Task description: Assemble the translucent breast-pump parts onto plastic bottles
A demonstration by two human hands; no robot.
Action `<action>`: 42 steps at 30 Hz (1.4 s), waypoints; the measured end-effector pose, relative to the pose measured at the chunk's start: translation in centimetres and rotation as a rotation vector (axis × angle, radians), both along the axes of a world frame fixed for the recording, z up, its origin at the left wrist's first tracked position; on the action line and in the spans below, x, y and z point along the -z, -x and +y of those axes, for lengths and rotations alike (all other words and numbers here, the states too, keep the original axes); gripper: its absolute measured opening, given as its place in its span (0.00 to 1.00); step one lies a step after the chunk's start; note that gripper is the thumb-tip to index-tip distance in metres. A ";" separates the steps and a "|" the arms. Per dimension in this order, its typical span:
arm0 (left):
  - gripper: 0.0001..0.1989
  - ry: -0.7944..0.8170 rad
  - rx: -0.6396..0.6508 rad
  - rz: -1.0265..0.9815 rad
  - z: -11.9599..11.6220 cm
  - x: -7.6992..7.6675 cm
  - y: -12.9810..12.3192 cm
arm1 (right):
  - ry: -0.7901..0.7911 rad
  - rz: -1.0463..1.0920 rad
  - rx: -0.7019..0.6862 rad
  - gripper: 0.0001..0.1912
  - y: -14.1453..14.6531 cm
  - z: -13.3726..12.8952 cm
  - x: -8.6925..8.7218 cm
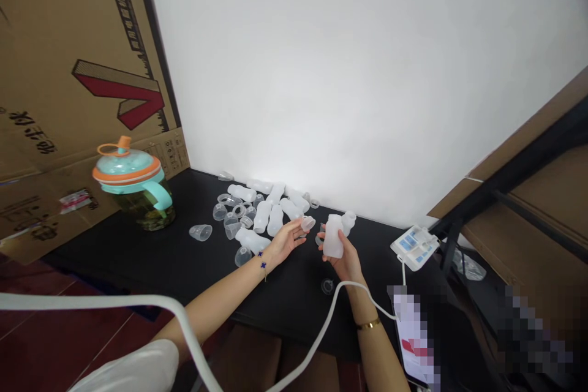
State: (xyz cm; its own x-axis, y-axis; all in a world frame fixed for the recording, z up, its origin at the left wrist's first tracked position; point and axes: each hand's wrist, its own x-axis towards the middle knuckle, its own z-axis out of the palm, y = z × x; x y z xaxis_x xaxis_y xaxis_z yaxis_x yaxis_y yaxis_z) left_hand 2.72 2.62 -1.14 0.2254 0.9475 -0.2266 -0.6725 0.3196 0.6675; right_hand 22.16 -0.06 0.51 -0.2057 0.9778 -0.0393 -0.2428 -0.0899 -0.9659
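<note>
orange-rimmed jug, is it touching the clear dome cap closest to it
Apart. The head view shows a strip of black tabletop between the jug and the clear dome cap.

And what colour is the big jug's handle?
The jug's handle is light turquoise. It shows best in the head view.
</note>
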 end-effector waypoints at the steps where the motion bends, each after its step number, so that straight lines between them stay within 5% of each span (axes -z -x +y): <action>1: 0.11 0.000 -0.001 -0.004 0.1 0.1 0.0 | 0.000 -0.001 0.003 0.33 0.0 0.0 0.0; 7: 0.09 0.031 -0.004 -0.032 0.1 0.0 0.0 | -0.031 0.000 0.061 0.27 0.4 -0.1 0.4; 12: 0.09 0.011 -0.050 -0.032 0.0 -0.5 0.1 | -0.143 -0.238 0.203 0.40 0.6 0.0 0.7; 20: 0.10 -0.051 -0.084 -0.029 0.3 -0.2 0.3 | -0.591 -0.706 0.249 0.33 0.3 0.4 1.7; 42: 0.16 -0.124 -0.042 0.076 0.1 -0.3 0.3 | -0.653 -0.900 0.272 0.29 0.8 0.3 2.5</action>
State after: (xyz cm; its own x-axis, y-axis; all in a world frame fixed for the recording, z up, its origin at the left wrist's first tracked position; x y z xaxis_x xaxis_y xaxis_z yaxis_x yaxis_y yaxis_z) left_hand 2.46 2.72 -0.87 0.1717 0.9776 -0.1217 -0.6296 0.2040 0.7497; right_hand 21.35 0.22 -1.97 -0.1390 0.8736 0.4664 0.6256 0.4425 -0.6425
